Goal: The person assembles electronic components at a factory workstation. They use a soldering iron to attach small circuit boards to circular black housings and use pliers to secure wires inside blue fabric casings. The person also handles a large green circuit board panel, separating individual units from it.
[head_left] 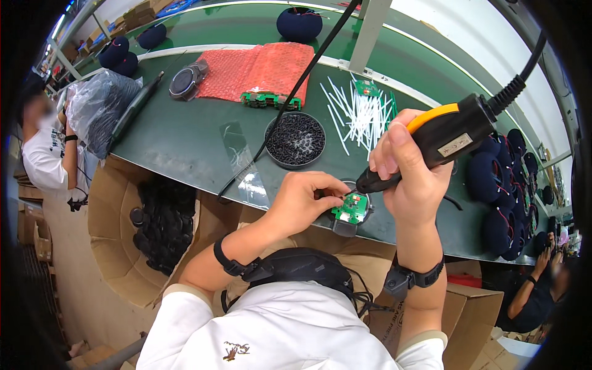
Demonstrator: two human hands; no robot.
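Note:
My right hand (pixel 412 169) is wrapped round a black electric screwdriver (pixel 455 139) with a yellow lever and a cord at its rear. Its nose points down and left, over a small green circuit board (pixel 350 208). That board lies on a dark rounded part (pixel 345 229) at the table's near edge. From the left, my left hand (pixel 302 200) reaches to the board's upper corner. Its thumb and forefinger are pinched together by the screwdriver's tip; anything between them is too small to make out.
Beyond my left hand stands a round dish of black screws (pixel 295 139). White strips (pixel 369 117), red bubble wrap (pixel 259 68) and stacked green boards (pixel 270 100) lie farther back. Dark round pieces (pixel 493 179) crowd the right. A carton (pixel 114 228) stands lower left; other people sit at both sides.

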